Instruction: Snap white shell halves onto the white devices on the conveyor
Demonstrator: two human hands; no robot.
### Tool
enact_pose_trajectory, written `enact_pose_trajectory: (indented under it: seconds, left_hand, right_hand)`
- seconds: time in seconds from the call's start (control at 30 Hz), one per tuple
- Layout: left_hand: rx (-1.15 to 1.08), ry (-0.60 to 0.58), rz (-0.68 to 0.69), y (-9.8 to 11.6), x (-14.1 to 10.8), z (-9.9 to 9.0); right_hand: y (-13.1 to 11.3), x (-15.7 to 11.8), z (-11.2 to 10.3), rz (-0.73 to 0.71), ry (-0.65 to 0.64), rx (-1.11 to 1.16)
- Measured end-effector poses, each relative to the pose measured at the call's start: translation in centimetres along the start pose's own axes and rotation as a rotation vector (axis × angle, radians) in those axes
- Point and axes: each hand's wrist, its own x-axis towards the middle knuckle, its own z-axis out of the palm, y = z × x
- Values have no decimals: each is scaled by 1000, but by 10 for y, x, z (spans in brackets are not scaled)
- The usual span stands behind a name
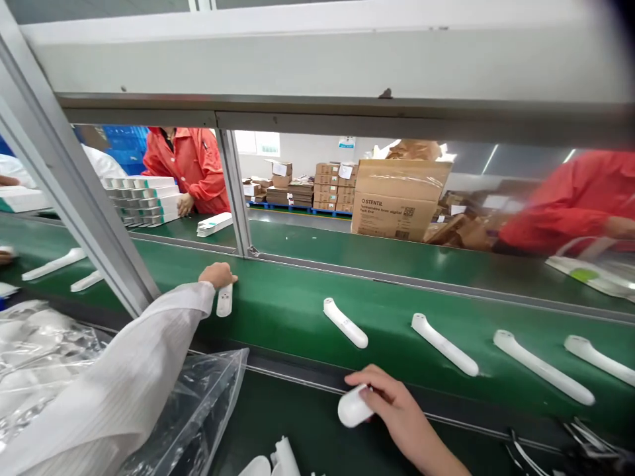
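Note:
My left hand (217, 274) reaches out in a white sleeve to the green belt. Its fingers are closed on the upper end of a long white plastic device (225, 303), whose lower end shows below them. Nearer to me, my right hand (389, 403) pinches a white rounded plastic piece (353, 408) between thumb and fingers, above the dark green work surface (307, 403). Farther right on the belt, several similar slim white devices lie slanted, the closest being one white device (346, 323). More white plastic parts (285, 457) lie at the bottom edge, partly cut off.
A clear plastic bag (198, 403) of white parts lies at left. A slanted metal post (74, 165) and an overhead beam (317, 66) frame the belt (288, 297). Across it, people in red jackets stand near stacked white boxes (143, 198) and a carton (397, 198). Cables (585, 443) lie lower right.

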Motion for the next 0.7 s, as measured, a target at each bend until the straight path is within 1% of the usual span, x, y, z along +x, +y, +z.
enact_pose_trajectory:
  seconds: [0.1,0.2,0.3,0.37,0.4,0.47,0.53,0.6,0.7]
  left_hand:
    - [88,-87,49,43,-17,-5]
    - [36,-83,62,84,-39,-2]
    - [-12,-64,89,114,-59,17]
    - [-39,-79,129,125,-69,36]
    - [-58,-79,135,129,-74,46]
    - [-109,-41,122,134,-82,64]
    - [-159,15,100,137,-89,76]
    - [-184,37,105,141,-93,82]
    - [-206,34,106,147,-97,85]
  right_hand:
    - [0,8,-4,-91,112,-102]
    - [2,30,2,-103,241,-244]
    - [3,67,17,-169,384,-457]
    - [4,96,28,-247,412,-586]
    - [4,109,33,-284,401,-639]
    - [5,132,42,-344,361,-708]
    - [6,146,47,-382,302,-730]
    - [7,148,48,-407,221,-734]
    - [6,134,44,-428,45,-801]
